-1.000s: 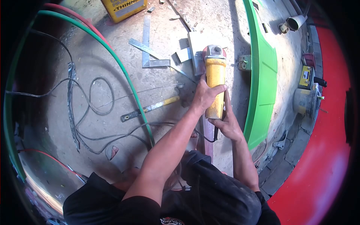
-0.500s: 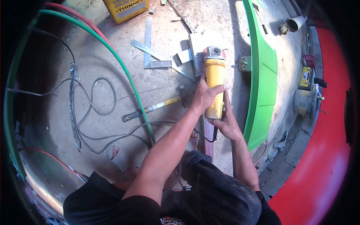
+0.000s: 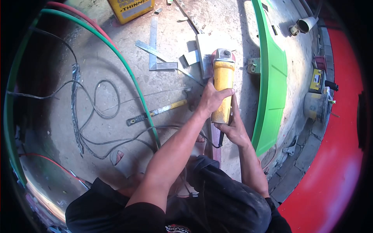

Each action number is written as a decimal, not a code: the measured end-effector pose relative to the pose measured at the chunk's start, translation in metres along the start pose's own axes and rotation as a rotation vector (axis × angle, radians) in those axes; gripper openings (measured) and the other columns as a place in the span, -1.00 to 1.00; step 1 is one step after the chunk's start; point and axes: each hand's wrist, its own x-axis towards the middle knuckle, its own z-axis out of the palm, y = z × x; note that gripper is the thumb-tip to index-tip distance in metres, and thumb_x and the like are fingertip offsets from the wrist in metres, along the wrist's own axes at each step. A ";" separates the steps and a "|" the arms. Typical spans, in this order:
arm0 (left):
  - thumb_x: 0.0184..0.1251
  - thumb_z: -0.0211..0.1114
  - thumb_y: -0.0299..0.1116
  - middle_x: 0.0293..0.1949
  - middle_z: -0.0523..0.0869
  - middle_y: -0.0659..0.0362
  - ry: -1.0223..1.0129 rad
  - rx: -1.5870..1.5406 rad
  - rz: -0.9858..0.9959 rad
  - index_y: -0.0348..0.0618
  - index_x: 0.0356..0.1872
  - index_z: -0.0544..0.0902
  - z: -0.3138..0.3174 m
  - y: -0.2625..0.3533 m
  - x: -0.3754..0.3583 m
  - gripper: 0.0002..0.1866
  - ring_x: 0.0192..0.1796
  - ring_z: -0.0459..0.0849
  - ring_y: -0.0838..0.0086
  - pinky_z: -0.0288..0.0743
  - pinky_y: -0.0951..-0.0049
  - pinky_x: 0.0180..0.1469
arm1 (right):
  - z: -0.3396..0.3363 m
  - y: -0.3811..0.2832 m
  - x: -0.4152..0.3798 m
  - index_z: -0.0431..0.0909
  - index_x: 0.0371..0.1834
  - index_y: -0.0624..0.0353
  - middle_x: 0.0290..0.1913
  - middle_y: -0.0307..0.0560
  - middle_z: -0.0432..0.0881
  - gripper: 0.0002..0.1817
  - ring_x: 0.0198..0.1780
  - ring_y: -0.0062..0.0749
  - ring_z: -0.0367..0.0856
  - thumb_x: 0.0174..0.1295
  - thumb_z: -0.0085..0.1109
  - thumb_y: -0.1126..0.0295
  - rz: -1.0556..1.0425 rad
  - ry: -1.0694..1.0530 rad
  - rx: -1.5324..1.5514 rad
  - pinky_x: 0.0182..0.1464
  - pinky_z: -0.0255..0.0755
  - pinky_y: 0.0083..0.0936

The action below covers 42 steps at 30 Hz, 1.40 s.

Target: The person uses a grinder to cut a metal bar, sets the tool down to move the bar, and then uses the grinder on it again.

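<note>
A yellow angle grinder points away from me, its head over a light metal piece on the floor. Part of its reddish disc shows beside the head; the contact under it is hidden. My left hand is closed around the middle of the grinder's body, thumb across the top. My right hand grips the rear end from the right side, fingers partly underneath. The black power cord leaves the back of the tool and runs left.
A steel square and a hammer lie to the left, near the green hose and looped cable. On the right stands a green panel. A yellow thinner can is at the top; a red surface fills the far right.
The grinder's rear end and cord have shifted very slightly left, with both hands keeping the same grip. Nothing else has visibly moved.
</note>
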 end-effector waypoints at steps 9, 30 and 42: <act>0.18 0.50 -0.31 -0.03 0.68 0.07 -0.055 -0.054 0.015 -0.32 0.27 0.46 -0.001 0.000 0.004 -0.35 -0.04 0.71 0.40 0.63 0.36 0.04 | 0.003 -0.006 0.001 -0.50 0.73 0.00 0.60 0.02 -0.07 0.32 0.55 -0.10 0.23 0.07 0.29 0.81 0.034 0.000 0.048 0.40 0.49 -0.23; 0.15 0.50 -0.32 -0.04 0.69 0.06 0.013 0.025 0.048 -0.33 0.28 0.45 0.004 0.002 0.001 -0.33 -0.05 0.72 0.39 0.64 0.36 0.03 | -0.001 -0.007 0.001 -0.50 0.74 -0.04 0.61 0.06 0.06 0.33 0.48 -0.14 0.33 0.05 0.24 0.84 0.042 0.011 0.054 0.33 0.51 -0.24; 0.17 0.51 -0.31 -0.03 0.69 0.06 0.005 0.018 0.013 -0.34 0.28 0.44 0.003 -0.002 0.003 -0.32 -0.05 0.72 0.39 0.64 0.36 0.03 | 0.000 -0.006 0.001 -0.52 0.74 -0.07 0.61 0.03 0.05 0.33 0.48 -0.15 0.32 0.08 0.25 0.85 0.013 -0.001 0.070 0.33 0.52 -0.25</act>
